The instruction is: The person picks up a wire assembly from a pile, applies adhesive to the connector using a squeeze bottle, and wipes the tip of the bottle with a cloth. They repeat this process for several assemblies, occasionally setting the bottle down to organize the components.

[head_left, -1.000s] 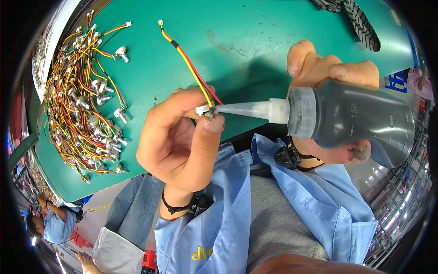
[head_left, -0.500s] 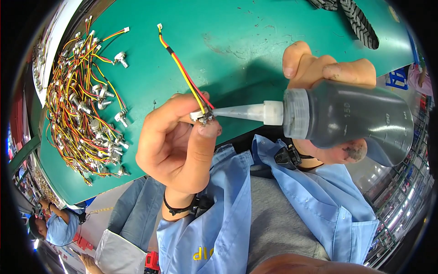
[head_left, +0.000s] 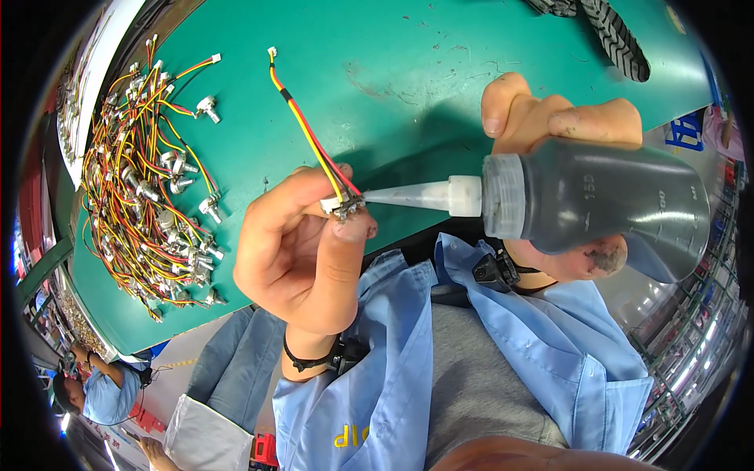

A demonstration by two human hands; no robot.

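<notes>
My left hand [head_left: 302, 243] pinches a small potentiometer [head_left: 342, 206] between thumb and forefinger. From it a lead of red, yellow and black wires [head_left: 302, 122] rises to a small white plug. My right hand [head_left: 558, 118] is wrapped round a squeeze bottle [head_left: 605, 204] of dark liquid, tipped on its side. Its tapered nozzle [head_left: 408, 195] points left, with the tip at the potentiometer's terminals, by the wire ends; whether it touches them I cannot tell. To the left lies a heap of similar wired potentiometers [head_left: 149, 196].
The green tabletop [head_left: 377, 47] carries dark smudges. Striped dark fabric [head_left: 616, 39] lies at the far right. A blue plastic basket [head_left: 685, 133] stands past the table's right end. Another person [head_left: 106, 388] is at the lower left, beyond the table.
My left hand, the potentiometer and the bottle have shifted very slightly to the left. The nozzle tip stays at the terminals, and both grips are unchanged.
</notes>
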